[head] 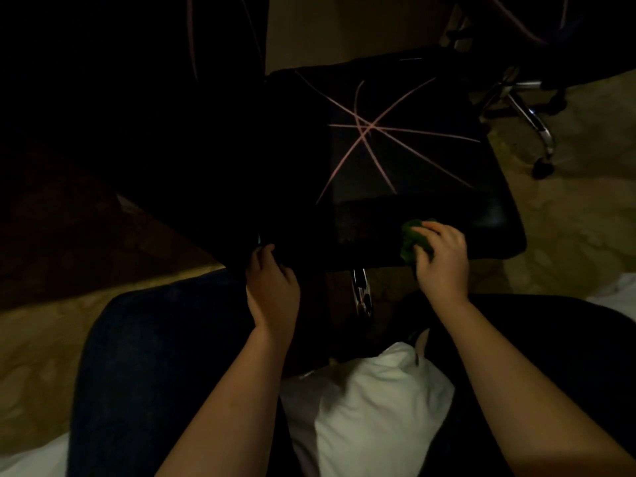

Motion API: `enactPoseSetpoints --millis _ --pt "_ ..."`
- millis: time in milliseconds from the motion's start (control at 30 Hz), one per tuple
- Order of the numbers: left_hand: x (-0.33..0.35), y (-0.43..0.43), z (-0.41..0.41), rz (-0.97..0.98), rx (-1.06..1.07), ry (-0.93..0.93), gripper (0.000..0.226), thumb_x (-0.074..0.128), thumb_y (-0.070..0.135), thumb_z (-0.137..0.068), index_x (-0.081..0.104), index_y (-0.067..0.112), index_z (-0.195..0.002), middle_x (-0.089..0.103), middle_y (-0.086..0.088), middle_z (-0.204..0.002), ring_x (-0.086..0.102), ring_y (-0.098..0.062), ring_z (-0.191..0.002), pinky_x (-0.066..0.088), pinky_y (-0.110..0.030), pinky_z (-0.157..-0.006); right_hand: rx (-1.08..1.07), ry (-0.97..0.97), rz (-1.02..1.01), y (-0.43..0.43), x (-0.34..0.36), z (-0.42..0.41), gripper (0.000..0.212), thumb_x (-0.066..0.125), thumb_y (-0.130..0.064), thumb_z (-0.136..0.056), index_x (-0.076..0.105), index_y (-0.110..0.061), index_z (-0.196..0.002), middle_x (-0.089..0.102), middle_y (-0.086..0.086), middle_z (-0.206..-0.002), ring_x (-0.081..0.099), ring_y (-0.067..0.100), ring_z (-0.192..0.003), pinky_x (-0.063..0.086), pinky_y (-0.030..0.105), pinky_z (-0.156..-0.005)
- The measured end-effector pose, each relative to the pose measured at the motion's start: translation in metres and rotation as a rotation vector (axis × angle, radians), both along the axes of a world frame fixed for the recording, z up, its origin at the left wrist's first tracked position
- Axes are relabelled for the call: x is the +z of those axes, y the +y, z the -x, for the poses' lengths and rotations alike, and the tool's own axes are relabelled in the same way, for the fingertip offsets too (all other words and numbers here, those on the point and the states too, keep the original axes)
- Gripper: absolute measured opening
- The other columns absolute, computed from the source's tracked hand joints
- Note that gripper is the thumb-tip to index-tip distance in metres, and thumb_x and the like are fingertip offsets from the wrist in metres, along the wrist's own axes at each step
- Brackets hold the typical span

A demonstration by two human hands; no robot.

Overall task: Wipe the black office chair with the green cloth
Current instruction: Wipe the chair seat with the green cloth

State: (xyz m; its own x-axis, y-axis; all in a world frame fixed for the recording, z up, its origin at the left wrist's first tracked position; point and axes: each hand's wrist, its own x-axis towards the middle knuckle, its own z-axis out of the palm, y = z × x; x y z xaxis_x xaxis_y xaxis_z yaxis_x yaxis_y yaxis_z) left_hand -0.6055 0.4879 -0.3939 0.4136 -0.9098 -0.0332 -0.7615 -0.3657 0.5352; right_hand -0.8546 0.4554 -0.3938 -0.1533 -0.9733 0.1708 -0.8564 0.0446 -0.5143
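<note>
The black office chair (395,160) stands in front of me in dim light, its seat crossed by thin pink lines. My right hand (442,258) grips the bunched green cloth (411,241) and presses it on the seat's front right edge. My left hand (270,280) curls its fingers over the seat's front left edge. The left half of the chair is lost in shadow.
A second office chair's chrome base and casters (530,115) stand at the back right on patterned carpet (568,208). My knees in dark trousers (155,356) frame a white pillow (368,401) below my arms. A chrome chair leg (361,290) shows under the seat.
</note>
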Motion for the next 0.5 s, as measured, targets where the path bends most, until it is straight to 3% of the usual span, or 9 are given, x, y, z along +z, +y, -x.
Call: enactPoseSetpoints --millis 233,367,500 --pt "-0.001 0.004 0.006 0.020 0.017 -0.012 0.035 0.053 0.008 -0.092 0.055 0.008 -0.127 0.050 -0.011 -0.134 0.057 -0.030 -0.113 0.046 -0.030 -0.075 -0.176 -0.051 0.009 -0.003 -0.001 -0.013 0.031 0.058 -0.003 -0.089 0.063 -0.004 -0.120 0.056 0.011 -0.129 0.042 0.026 -0.129 0.037 0.039 -0.109" --pt "0.000 0.004 0.006 0.059 0.056 0.037 0.035 0.049 0.004 -0.094 0.054 0.007 -0.129 0.052 -0.013 -0.134 0.058 -0.031 -0.114 0.048 -0.034 -0.081 -0.069 -0.087 0.003 -0.010 -0.003 -0.041 0.033 0.057 -0.007 -0.089 0.063 -0.004 -0.122 0.058 0.011 -0.129 0.043 0.027 -0.130 0.035 0.043 -0.110" --pt "0.000 0.001 0.003 0.103 0.159 0.089 0.036 0.043 0.001 -0.096 0.056 0.007 -0.130 0.062 -0.012 -0.125 0.061 -0.028 -0.112 0.041 -0.024 -0.082 0.153 -0.099 0.006 -0.013 -0.005 -0.082 0.033 0.060 -0.011 -0.087 0.065 -0.005 -0.120 0.061 0.011 -0.128 0.049 0.027 -0.126 0.031 0.035 -0.111"
